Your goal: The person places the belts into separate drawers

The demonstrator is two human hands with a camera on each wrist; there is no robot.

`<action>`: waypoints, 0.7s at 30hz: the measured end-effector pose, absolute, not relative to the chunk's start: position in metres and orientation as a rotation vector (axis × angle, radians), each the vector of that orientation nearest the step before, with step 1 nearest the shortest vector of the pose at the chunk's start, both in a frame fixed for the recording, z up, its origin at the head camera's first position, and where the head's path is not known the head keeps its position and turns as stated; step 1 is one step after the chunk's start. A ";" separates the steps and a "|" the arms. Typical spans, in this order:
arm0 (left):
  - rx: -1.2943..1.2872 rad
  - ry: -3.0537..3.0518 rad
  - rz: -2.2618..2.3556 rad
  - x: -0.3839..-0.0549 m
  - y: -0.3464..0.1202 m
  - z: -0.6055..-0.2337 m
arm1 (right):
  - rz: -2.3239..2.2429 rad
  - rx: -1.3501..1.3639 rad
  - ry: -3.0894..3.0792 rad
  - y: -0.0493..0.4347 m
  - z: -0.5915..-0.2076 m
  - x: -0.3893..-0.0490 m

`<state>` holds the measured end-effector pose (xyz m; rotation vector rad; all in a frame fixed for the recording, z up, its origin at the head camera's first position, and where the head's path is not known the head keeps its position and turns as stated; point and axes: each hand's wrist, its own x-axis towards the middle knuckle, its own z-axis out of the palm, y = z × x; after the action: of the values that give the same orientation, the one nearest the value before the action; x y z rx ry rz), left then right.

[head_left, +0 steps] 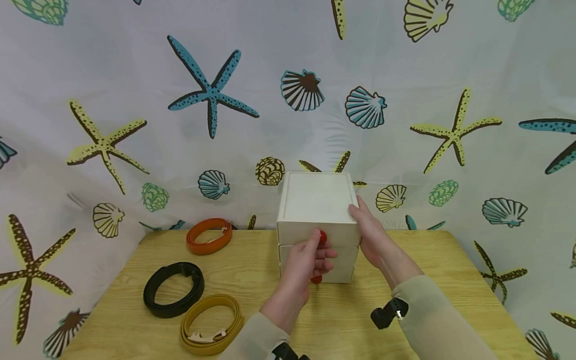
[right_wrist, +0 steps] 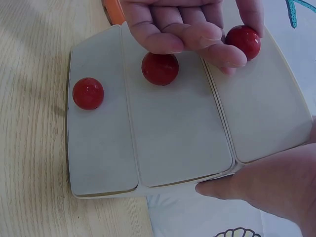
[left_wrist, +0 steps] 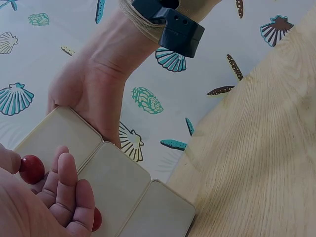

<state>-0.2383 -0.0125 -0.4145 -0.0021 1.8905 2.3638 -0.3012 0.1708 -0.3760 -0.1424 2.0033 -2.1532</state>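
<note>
A small white drawer cabinet [head_left: 319,200] with three stacked drawers stands at the table's back. Each drawer front bears a round red knob; the bottom drawer's knob [right_wrist: 88,93] shows fully in the right wrist view. My left hand [head_left: 303,260] pinches the top drawer's red knob [right_wrist: 243,42] between thumb and index finger. Its other fingers hang loosely in front of the middle knob [right_wrist: 160,69]. At the cabinet's right side my right hand [head_left: 375,237] presses with its thumb on the top edge and its fingers along the side wall. All drawers look closed.
Several coiled belts lie on the wooden table [head_left: 252,275] to the left: an orange belt [head_left: 194,245] at the back, a black belt [head_left: 150,295], and a yellow belt [head_left: 238,320] nearest me. A patterned cloth [head_left: 252,140] hangs behind the table.
</note>
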 end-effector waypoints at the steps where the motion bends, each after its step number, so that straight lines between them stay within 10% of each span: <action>1: 0.004 1.892 2.367 -0.239 -0.012 -0.415 | -2.151 -0.146 2.005 0.171 -0.376 -0.301; 21: -0.064 1.864 2.383 -0.234 -0.011 -0.419 | -2.152 -0.126 1.944 0.173 -0.376 -0.305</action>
<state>-0.2340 -0.0112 -0.4190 -0.0636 1.8637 2.3826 -0.3045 0.1727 -0.3755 -0.1264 1.9436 -2.1522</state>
